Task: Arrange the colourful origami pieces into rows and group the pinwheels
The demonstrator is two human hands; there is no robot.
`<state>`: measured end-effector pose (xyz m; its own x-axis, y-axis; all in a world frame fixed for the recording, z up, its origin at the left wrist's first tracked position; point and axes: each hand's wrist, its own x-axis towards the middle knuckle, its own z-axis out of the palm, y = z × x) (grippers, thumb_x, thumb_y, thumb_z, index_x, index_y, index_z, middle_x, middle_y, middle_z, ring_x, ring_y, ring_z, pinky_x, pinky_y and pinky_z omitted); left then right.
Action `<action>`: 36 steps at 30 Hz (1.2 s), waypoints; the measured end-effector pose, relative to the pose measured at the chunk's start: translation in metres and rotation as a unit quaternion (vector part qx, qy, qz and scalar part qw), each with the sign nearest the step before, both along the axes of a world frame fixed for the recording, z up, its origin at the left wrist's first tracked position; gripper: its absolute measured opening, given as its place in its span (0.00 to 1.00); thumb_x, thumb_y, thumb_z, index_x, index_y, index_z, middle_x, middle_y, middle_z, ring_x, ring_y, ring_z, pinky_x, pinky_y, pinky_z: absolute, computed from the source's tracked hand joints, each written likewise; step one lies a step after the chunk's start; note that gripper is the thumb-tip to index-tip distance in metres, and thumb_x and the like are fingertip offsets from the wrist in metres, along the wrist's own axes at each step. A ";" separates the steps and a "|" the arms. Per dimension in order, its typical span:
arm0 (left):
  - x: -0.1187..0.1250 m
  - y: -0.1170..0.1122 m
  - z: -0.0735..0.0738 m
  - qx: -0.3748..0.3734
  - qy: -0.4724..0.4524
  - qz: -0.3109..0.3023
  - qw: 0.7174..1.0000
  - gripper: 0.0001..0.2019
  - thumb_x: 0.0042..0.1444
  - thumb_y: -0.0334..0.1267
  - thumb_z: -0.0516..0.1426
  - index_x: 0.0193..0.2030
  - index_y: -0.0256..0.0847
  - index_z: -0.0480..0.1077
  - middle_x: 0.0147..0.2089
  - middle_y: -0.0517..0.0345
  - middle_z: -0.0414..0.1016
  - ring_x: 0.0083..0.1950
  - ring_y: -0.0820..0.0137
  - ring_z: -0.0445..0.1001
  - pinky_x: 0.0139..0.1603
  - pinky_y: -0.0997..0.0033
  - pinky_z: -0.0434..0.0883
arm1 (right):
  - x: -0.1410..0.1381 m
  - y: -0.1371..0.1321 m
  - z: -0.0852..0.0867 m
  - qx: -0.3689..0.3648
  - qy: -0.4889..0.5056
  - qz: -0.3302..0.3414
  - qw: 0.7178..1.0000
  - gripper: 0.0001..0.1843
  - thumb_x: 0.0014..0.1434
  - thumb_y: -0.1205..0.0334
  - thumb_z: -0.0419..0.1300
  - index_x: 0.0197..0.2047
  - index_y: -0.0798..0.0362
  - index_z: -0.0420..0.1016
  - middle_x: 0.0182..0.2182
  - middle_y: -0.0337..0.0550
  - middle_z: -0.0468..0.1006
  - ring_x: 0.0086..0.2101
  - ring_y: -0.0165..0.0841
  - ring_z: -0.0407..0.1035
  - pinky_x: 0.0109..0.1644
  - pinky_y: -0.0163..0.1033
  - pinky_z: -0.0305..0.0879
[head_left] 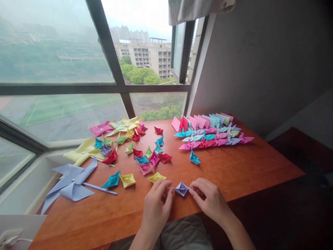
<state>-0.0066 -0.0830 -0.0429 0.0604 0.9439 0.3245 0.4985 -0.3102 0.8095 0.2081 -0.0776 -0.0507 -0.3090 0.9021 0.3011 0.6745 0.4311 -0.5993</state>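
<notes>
A small lavender folded paper piece [181,188] lies near the front edge of the wooden table [244,173]. My left hand [156,205] pinches its left tip with curled fingers. My right hand [209,198] pinches its right tip the same way. A yellow folded piece [156,177] lies just beyond my left hand's fingertips.
Several small coloured folded pieces [145,152] are scattered mid-table. Rows of folded pieces [210,133] lie at the back right, by the grey wall. Paper pinwheels, lavender [71,182], yellow [83,151] and pink [101,128], lie at the left by the window.
</notes>
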 end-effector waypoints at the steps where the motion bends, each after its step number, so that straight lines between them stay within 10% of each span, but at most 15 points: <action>1: 0.000 0.000 0.001 0.000 -0.001 0.001 1.000 0.07 0.63 0.36 0.54 0.42 0.41 0.74 0.39 0.53 0.77 0.32 0.70 0.75 0.33 0.73 0.74 | 0.000 0.000 0.000 0.003 -0.006 0.001 1.000 0.06 0.66 0.64 0.56 0.37 0.50 0.72 0.30 0.40 0.74 0.31 0.32 0.70 0.35 0.35 0.65; 8: -0.001 0.000 0.001 -0.005 -0.002 -0.008 1.000 0.07 0.64 0.36 0.54 0.42 0.42 0.74 0.37 0.54 0.76 0.33 0.69 0.75 0.33 0.73 0.73 | 0.005 0.000 0.002 0.068 0.028 -0.033 0.997 0.09 0.66 0.63 0.54 0.34 0.50 0.72 0.29 0.41 0.74 0.30 0.32 0.70 0.35 0.36 0.65; 19: -0.003 0.000 -0.002 -0.005 0.003 -0.021 1.000 0.07 0.63 0.34 0.54 0.42 0.42 0.74 0.38 0.55 0.76 0.34 0.69 0.76 0.34 0.73 0.73 | 0.063 0.035 -0.011 0.117 -0.031 -0.309 0.943 0.11 0.64 0.54 0.56 0.34 0.51 0.70 0.27 0.42 0.77 0.27 0.34 0.71 0.32 0.36 0.61; 36: -0.003 0.000 -0.005 -0.036 0.028 -0.046 0.998 0.08 0.64 0.34 0.52 0.43 0.42 0.72 0.39 0.54 0.75 0.35 0.69 0.75 0.36 0.73 0.72 | 0.048 0.064 -0.016 0.036 -0.129 -0.354 0.926 0.08 0.61 0.56 0.60 0.34 0.51 0.68 0.26 0.35 0.74 0.27 0.29 0.66 0.30 0.34 0.47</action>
